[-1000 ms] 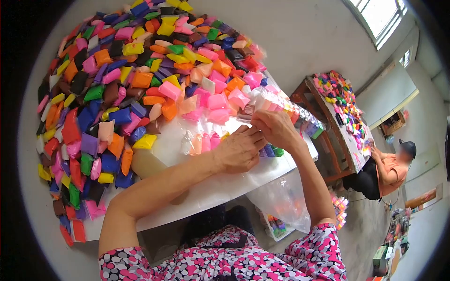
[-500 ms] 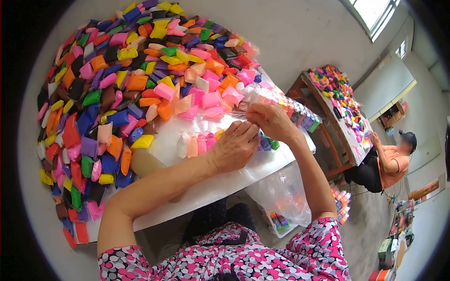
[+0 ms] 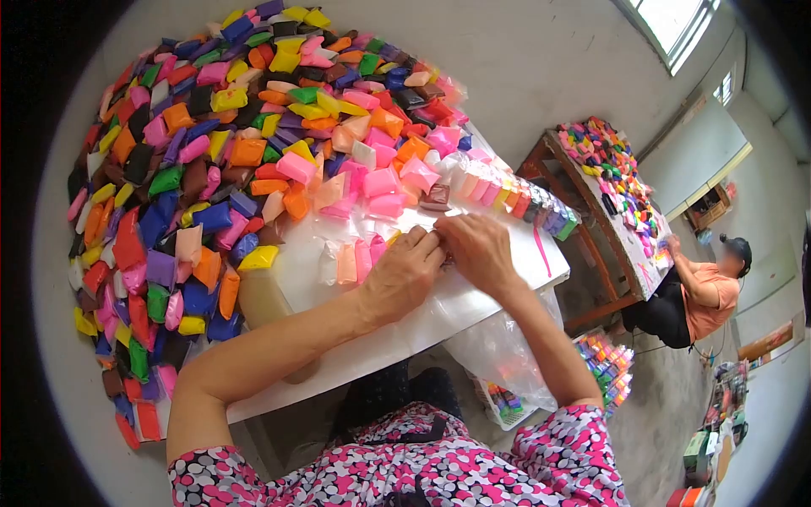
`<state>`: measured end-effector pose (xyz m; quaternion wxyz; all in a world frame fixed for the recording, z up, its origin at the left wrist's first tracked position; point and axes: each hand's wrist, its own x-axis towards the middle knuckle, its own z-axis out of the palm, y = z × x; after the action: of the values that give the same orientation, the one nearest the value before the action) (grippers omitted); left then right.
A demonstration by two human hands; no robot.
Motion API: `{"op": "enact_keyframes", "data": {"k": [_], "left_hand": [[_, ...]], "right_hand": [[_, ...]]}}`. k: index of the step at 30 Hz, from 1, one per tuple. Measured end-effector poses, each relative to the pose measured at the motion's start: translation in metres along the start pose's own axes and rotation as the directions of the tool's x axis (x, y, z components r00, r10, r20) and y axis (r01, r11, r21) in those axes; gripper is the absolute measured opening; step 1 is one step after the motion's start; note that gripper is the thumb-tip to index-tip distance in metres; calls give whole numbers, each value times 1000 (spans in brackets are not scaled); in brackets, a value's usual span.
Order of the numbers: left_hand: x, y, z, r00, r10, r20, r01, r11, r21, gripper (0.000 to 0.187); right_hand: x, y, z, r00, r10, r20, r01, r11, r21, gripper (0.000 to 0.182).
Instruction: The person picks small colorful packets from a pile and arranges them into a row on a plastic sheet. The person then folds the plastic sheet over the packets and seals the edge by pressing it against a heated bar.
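My left hand (image 3: 405,269) is closed, with its fingers curled over the right part of a row of small coloured packets (image 3: 353,260) in clear plastic. Its fingertips meet those of my right hand (image 3: 478,250), which is pinched closed just beside it. Whatever lies between the fingertips is hidden. Pink and peach packets show at the row's left end. Above my hands, a brown packet (image 3: 435,198) lies near loose pink packets (image 3: 384,205). Farther right rests a longer clear-wrapped row of multicoloured packets (image 3: 515,196).
A large heap of coloured packets (image 3: 194,169) covers the white table's (image 3: 498,287) left and back. A pink strip (image 3: 541,252) lies near its right edge. Below hang a clear bag (image 3: 507,346) and a white basket (image 3: 507,410). Another person (image 3: 708,291) sits at a second table (image 3: 612,220).
Both hands have moved down and slightly left, toward the table's front. The brown packet, the wrapped row and the pink strip now show more fully.
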<state>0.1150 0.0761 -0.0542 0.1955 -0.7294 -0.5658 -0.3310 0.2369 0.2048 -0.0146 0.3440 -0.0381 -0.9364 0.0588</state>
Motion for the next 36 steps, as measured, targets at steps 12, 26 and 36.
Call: {"op": "enact_keyframes", "data": {"k": [12, 26, 36], "left_hand": [[11, 15, -56, 981, -192, 34, 185, 971, 149, 61], [-5, -38, -71, 974, -218, 58, 195, 944, 267, 23], [-15, -28, -62, 979, 190, 66, -187, 740, 646, 10]], "right_hand": [[-30, -10, 35, 954, -168, -247, 113, 969, -221, 21], [-30, -11, 40, 956, -109, -274, 41, 970, -240, 16], [-30, -11, 42, 955, -113, -273, 32, 957, -287, 20]]}}
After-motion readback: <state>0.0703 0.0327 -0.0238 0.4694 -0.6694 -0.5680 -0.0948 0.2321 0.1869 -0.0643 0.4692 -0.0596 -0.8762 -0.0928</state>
